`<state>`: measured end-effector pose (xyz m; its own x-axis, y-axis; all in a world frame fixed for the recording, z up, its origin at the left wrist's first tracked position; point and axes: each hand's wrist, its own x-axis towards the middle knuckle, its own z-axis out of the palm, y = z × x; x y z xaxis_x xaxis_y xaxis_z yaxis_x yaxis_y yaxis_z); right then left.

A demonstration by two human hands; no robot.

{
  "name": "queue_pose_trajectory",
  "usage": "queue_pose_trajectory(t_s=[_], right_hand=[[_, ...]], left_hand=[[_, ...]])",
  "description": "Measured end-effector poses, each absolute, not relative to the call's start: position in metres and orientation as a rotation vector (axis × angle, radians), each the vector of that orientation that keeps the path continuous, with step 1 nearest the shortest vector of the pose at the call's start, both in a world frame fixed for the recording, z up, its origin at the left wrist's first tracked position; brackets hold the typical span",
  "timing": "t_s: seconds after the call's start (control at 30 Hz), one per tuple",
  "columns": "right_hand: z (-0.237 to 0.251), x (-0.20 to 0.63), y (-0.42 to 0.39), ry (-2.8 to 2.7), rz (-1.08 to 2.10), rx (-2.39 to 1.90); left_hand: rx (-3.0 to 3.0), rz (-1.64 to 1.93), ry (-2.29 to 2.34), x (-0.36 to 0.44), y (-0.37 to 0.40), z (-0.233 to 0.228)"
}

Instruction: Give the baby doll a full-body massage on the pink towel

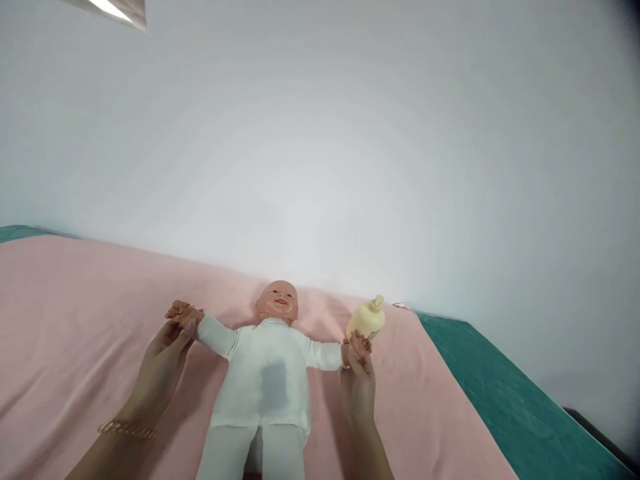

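Head view looks down over a pink sheet (90, 320) spread across a bed, with a teal cover (500, 387) showing along its right side and a pale wall (350, 133) behind. Both forearms reach up from the bottom edge, one to each side of a baby doll (267, 373) that lies on its back in the middle of the sheet, head toward the wall, arms stretched straight out to the sides.

Left hand (165, 363) is extended with the fingers curled around the doll's hand at the end of one outstretched sleeve; a thin gold bracelet (126, 430) sits on that wrist. Right hand (359, 377) is raised with its fingers closed on the doll's other hand, near the far edge of the pink sheet.

White clothing covers the doll: a long-sleeved top with a faint grey patch on the chest, and white trousers that run out of the bottom of the picture. Its head is bare and smooth.

Just beyond the right hand stands a small cream bottle (366, 320) with a pump top, tilted slightly; what it holds cannot be seen.
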<state>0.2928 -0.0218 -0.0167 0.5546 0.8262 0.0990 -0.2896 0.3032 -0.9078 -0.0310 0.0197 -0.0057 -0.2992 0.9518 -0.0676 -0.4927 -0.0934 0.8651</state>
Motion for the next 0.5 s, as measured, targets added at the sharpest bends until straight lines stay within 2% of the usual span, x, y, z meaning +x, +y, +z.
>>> queue_pose_trajectory(t_s=[0.33, 0.5], right_hand=[[-0.006, 0.281, 0.028, -0.82, 0.666, -0.902], [-0.008, 0.271, 0.053, -0.943, 0.631, -0.991]], left_hand=[[0.987, 1.55, 1.059, -0.006, 0.07, -0.003], [1.204, 1.327, 1.367, 0.013, 0.08, 0.003]])
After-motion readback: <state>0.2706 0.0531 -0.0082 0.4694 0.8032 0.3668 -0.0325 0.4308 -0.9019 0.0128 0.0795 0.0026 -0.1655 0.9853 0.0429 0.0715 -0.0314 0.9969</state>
